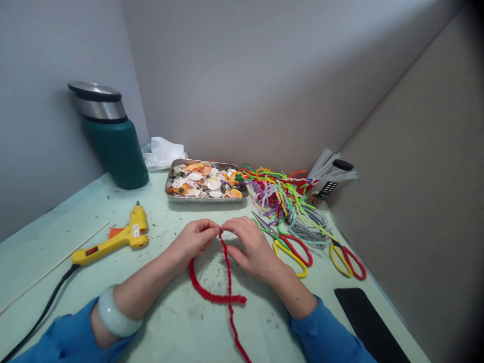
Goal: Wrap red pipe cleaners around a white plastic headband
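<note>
Both of my hands meet above the middle of the table. My left hand point(193, 243) is closed, its thumb and index finger pinching the top of a thin red pipe cleaner point(229, 269). The fingertips of my right hand point(252, 247) press together on that same top end, its thumb held a little lower. From there the thin, twisted strand hangs toward me and runs past the bottom of the view. A thicker red pipe cleaner point(212, 297) curves out from under my left hand and crosses beneath the thin one; its upper end is hidden.
A yellow glue gun point(113, 244) lies at left beside a thin stick point(56, 264). Behind are a green bottle point(115, 146) and a metal tray point(206, 200) of shells. At right are colourful pipe cleaners point(280, 194), scissors point(289, 249), more scissors point(348, 259) and a black phone-like slab point(368, 322).
</note>
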`<control>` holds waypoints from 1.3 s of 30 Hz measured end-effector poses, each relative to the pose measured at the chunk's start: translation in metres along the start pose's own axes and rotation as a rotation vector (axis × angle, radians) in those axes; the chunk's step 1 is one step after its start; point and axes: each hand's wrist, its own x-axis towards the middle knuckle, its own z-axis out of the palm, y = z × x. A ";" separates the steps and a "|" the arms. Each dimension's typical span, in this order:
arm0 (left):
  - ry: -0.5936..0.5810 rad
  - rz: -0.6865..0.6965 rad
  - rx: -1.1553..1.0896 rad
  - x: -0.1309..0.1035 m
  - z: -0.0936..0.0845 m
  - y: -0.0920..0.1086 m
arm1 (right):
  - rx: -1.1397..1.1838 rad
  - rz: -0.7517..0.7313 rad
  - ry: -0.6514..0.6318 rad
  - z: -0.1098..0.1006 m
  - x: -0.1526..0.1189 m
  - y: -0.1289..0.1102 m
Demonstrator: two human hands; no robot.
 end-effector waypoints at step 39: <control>-0.085 0.168 0.173 -0.009 0.012 0.005 | 0.517 0.452 0.193 0.000 0.007 -0.003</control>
